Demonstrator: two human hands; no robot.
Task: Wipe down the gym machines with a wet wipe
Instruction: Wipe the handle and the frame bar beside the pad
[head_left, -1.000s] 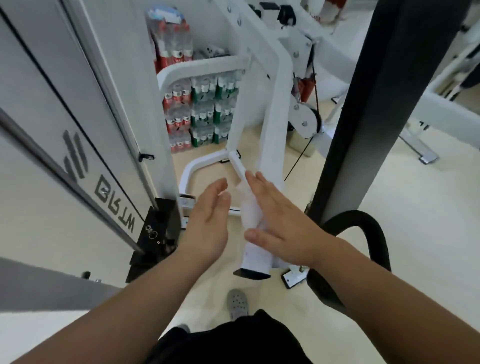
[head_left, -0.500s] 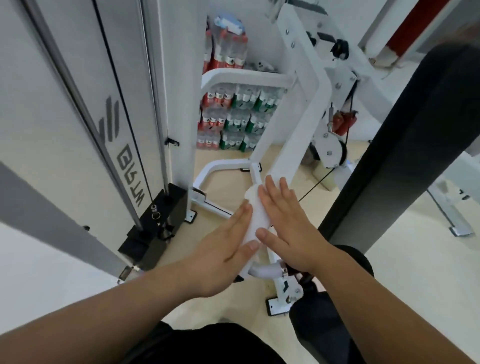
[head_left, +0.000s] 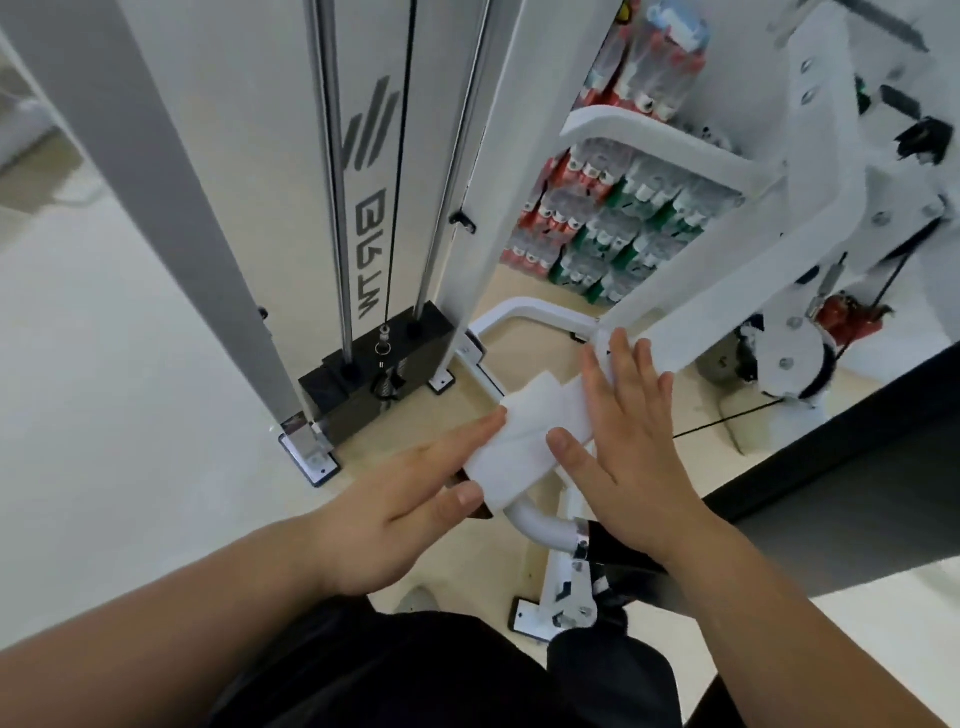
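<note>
My left hand (head_left: 395, 519) and right hand (head_left: 628, 457), fingers straight, pressed the wipe (head_left: 519, 441) around the near bar (head_left: 540, 525). I judged it light, limp, damp: best held by flat pressure at its sides.

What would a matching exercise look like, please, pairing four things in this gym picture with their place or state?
Column one:
1. wet wipe
2. left hand
3. bottle packs
4. black weight stack

Column two:
A. stacked in the background, upper right
B. at the foot of the chrome guide rods
C. draped over the white bar
D. flat, fingers straight, pressing the wipe

Pairs: 1-C, 2-D, 3-A, 4-B
</note>
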